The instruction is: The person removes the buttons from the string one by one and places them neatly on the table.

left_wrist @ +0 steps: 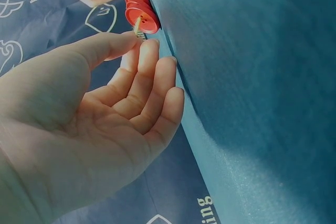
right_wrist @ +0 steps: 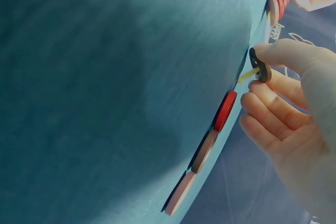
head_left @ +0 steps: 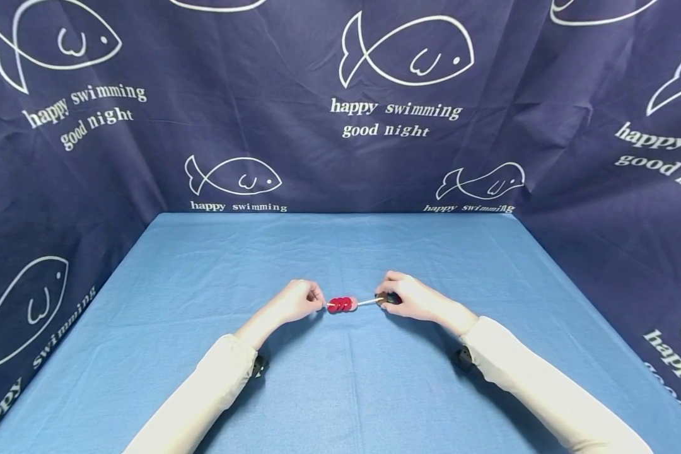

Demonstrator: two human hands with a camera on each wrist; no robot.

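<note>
Several red buttons [head_left: 338,305] and a pink button [head_left: 354,304] are threaded side by side on a thin, pale string [head_left: 369,302], which runs straight between the hands. At its left end my left hand [head_left: 303,299] pinches the string's tip with thumb and forefinger, close against the outermost red button [left_wrist: 142,20]. My right hand [head_left: 410,296] pinches a dark brown button [right_wrist: 261,67] between thumb and fingers. A yellowish end of the string [right_wrist: 248,75] pokes out through that button.
In the right wrist view, a red button [right_wrist: 226,111], a brown button [right_wrist: 205,151] and a light pink button [right_wrist: 180,192] lie in a row on the blue tablecloth [head_left: 346,391]. A dark fish-print curtain [head_left: 306,126] surrounds the table's back and sides.
</note>
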